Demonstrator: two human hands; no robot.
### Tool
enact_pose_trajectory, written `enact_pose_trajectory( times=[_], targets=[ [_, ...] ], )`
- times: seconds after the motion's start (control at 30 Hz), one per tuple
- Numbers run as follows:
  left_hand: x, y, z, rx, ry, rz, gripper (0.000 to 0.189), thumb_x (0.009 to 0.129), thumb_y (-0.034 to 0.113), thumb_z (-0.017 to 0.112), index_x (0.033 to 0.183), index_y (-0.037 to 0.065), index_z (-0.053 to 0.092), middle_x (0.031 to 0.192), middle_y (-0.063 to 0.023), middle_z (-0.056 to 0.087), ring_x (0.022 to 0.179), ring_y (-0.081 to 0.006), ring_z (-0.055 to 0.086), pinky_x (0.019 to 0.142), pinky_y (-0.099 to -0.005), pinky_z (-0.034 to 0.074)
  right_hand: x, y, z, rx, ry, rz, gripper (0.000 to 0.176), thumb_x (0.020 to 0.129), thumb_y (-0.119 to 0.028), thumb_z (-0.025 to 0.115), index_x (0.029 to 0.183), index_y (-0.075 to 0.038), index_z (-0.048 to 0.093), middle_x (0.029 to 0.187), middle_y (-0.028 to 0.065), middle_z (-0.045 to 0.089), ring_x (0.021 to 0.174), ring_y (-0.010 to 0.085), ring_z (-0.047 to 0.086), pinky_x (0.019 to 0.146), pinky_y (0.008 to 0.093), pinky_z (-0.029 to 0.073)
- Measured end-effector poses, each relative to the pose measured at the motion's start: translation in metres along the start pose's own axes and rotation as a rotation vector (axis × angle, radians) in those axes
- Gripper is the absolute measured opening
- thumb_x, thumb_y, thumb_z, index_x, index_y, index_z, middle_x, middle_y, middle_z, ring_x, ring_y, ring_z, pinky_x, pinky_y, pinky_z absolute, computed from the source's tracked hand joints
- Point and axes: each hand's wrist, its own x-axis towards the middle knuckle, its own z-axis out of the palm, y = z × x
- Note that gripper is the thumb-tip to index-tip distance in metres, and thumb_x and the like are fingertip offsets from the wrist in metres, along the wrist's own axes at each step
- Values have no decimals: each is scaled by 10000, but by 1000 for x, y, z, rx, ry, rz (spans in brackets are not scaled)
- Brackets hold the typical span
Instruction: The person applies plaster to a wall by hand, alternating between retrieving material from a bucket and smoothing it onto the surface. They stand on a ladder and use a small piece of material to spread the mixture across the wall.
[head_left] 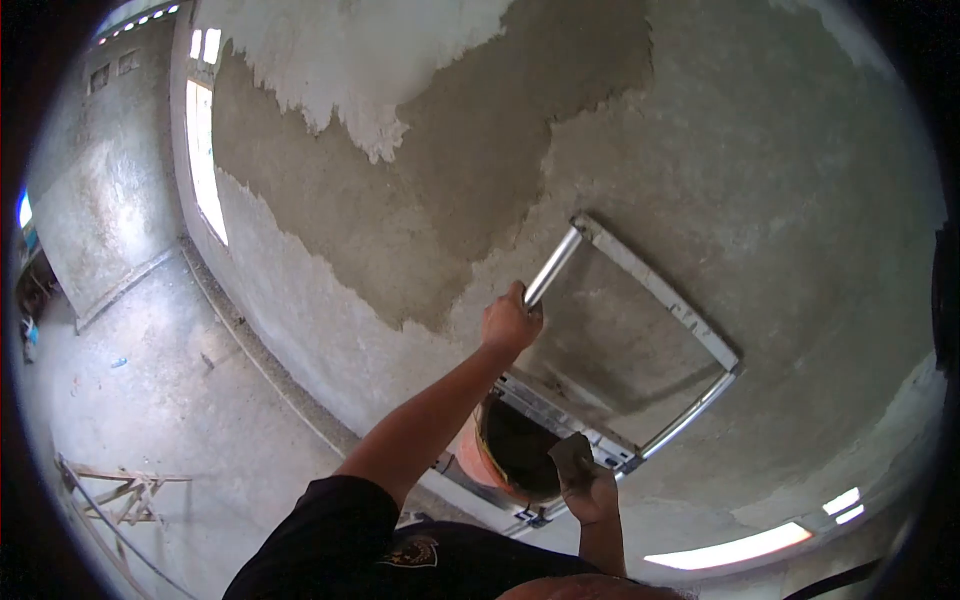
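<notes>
My left hand [511, 322] is closed round the silver side tube of a metal ladder frame [553, 266] that stands against the wall. Lower down, my right hand [594, 496] grips a small trowel [572, 462], its blade coated with grey mortar. The trowel is at the right side of an orange bucket [478, 462], which holds dark wet mortar [523, 445]. This bucket sits by the frame's lower crossbar, close to my body. The trowel's handle is mostly hidden in my fingers.
The wall ahead carries a darker wet plaster patch [430, 230] with ragged edges. Bright window openings [205, 150] show at left, others at lower right. Far below lie a concrete floor [230, 410] and a wooden trestle [130, 495].
</notes>
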Motion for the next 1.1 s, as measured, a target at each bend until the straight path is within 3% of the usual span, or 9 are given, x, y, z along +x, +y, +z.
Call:
enact_pose_trajectory(
  times=[0.1,0.2,0.5,0.57,0.7,0.8,0.9,0.97,1.1],
  targets=[
    [-2,4,-1,48,29,14,292,841,284,621,1017,62,551,861,-227,671,856,-438,639,786,-522,485,-20,14,-27,59,-109,60,300,940,-143,539,1209,-14,569,1169,150,641,1074,284,631,936,396,525],
    [-1,5,-1,43,30,-31,295,846,287,622,1024,61,561,860,-227,672,859,-440,639,788,-521,486,-21,21,-28,30,70,40,320,944,-153,544,1235,-20,541,1172,151,639,1079,288,629,943,407,521],
    [-4,11,-4,55,61,-13,289,833,276,630,1012,57,569,870,-239,670,880,-435,639,809,-516,487,-20,37,-43,123,63,78,306,945,-154,555,1216,-13,541,1159,147,643,1052,281,641,870,402,553],
    [-3,10,-4,62,63,-21,288,829,269,629,1012,54,568,872,-240,670,881,-435,640,810,-514,488,-26,42,-49,182,31,61,395,896,-70,598,1255,45,480,1189,173,599,1100,312,601,958,431,517],
    [-3,12,-1,64,90,-46,286,816,248,625,1015,51,566,882,-243,669,883,-439,639,806,-511,491,-20,47,-72,242,53,115,397,902,-51,568,1268,58,461,1212,181,584,1113,322,591,959,427,515],
    [-7,14,-1,78,102,-71,277,805,228,617,1014,55,566,882,-245,666,886,-444,636,806,-516,490,-20,46,-66,76,74,28,314,932,-90,538,1214,46,516,1160,174,632,1055,297,640,912,397,551],
    [-5,15,-2,110,94,-54,259,798,211,605,999,54,558,874,-248,661,888,-449,632,803,-525,487,-16,40,-58,94,66,24,342,915,-57,532,1238,51,500,1196,182,615,1089,311,623,941,407,538],
    [-6,15,-2,109,97,-56,249,797,206,601,988,53,554,874,-251,660,887,-452,631,803,-528,486,-15,39,-60,116,31,46,451,864,4,531,1295,76,420,1249,201,553,1148,343,567,1004,456,484],
    [-6,14,-1,122,115,-49,229,799,205,600,965,57,546,869,-254,660,879,-462,628,801,-537,483,-10,39,-55,47,48,64,410,875,4,508,1280,53,473,1243,183,591,1134,328,596,991,446,497]
  ],
)
